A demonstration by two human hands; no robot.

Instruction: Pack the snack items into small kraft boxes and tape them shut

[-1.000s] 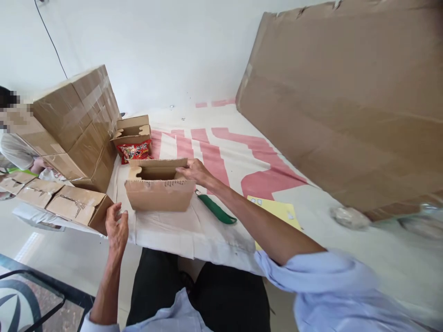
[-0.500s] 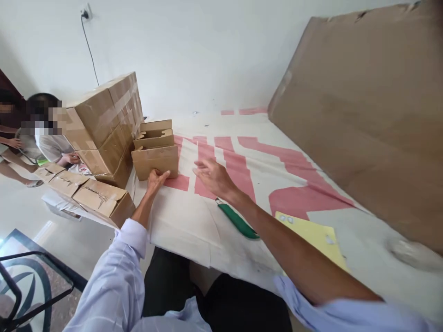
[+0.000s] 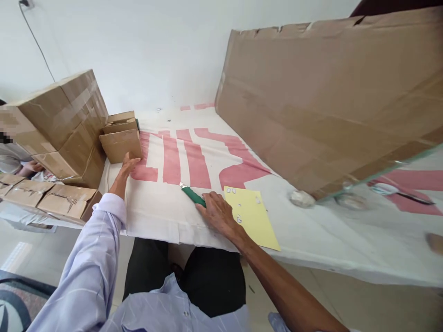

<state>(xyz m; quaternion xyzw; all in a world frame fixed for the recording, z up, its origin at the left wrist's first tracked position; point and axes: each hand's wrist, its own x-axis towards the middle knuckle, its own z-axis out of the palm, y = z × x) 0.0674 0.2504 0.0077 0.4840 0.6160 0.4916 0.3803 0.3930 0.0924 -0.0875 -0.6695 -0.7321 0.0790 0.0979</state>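
cloth-covered table (image 3: 157,223): white, with red markings; across middle and lower view.

large cardboard panel (image 3: 311,101), at two o'clock; tilted, torn along top edge.

taped box stack (image 3: 62,120), between nine and ten o'clock.

row of small cartons (image 3: 65,197), between eight and nine, in front of stack.

rear small box (image 3: 120,121) and front small box (image 3: 122,145), toward nine, one behind the other, just beside stack.

yellow sheet (image 3: 258,233), at five o'clock, flat, bearing small pale pieces.

right hand (image 3: 218,212), at six: palm down, fingers curled over tail end of cutter; cannot tell full grip from mere touch.

left hand (image 3: 128,163), at nine: loosely spread, nothing enclosed, touching lower right of front small box.

green-handled cutter (image 3: 192,194), on cloth, at eight o'clock. long axis ten to four, metal tip toward ten. at ten from right hand, clearly nearer; at four from left hand, well apart.
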